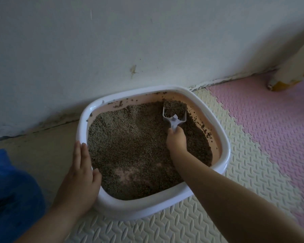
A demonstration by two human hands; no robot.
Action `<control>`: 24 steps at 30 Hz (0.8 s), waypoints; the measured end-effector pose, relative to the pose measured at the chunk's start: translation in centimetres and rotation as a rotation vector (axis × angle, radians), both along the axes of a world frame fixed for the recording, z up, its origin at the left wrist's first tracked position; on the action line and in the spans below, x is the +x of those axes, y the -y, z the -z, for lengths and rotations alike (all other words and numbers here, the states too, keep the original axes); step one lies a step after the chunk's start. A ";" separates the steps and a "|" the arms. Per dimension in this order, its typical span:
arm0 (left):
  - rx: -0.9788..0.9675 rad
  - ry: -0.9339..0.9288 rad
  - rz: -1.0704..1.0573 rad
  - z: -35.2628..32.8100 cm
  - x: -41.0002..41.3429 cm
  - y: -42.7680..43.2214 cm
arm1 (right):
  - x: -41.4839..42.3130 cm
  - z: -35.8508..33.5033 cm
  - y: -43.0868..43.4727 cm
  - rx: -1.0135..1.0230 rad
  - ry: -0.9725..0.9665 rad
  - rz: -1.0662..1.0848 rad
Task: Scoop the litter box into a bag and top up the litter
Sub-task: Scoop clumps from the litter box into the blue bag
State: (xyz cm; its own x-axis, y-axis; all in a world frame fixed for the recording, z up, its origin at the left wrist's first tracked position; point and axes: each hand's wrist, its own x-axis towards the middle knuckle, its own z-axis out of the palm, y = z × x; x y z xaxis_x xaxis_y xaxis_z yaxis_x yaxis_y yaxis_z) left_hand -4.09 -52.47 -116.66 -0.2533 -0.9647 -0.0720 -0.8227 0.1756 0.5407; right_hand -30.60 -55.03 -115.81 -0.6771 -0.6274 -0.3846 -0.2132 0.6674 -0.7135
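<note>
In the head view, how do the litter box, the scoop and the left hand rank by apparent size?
1. litter box
2. left hand
3. scoop
The hand is nearer the camera, so its lead over the scoop is unsure.

The white-rimmed rounded plastic litter box [225, 142] stands against the pale plaster wall [112, 41] behind it, its near and right parts on the cream embossed foam mat [165, 228]. The pink foam mat [270, 120] lies further right. Brown granular litter [130, 146] lies in the box. The white plastic scoop [174, 114], held by the right hand [176, 141], sits in the far right corner. The left hand [81, 174] rests on the near left rim. Blue crumpled material [7, 190] lies far left.
</note>
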 end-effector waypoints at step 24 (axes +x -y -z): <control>0.009 0.069 0.008 -0.6 0.1 0.1 | 0.1 -4.1 -12.1 -0.283 0.018 -0.365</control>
State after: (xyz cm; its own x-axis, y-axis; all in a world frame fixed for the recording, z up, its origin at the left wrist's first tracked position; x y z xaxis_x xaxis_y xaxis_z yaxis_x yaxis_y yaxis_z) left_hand -4.01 -52.59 -116.11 -0.2547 -0.9620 -0.0983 -0.8567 0.1774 0.4844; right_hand -30.54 -42.90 -111.69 -0.3874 -0.9054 -0.1735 -0.3841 0.3296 -0.8624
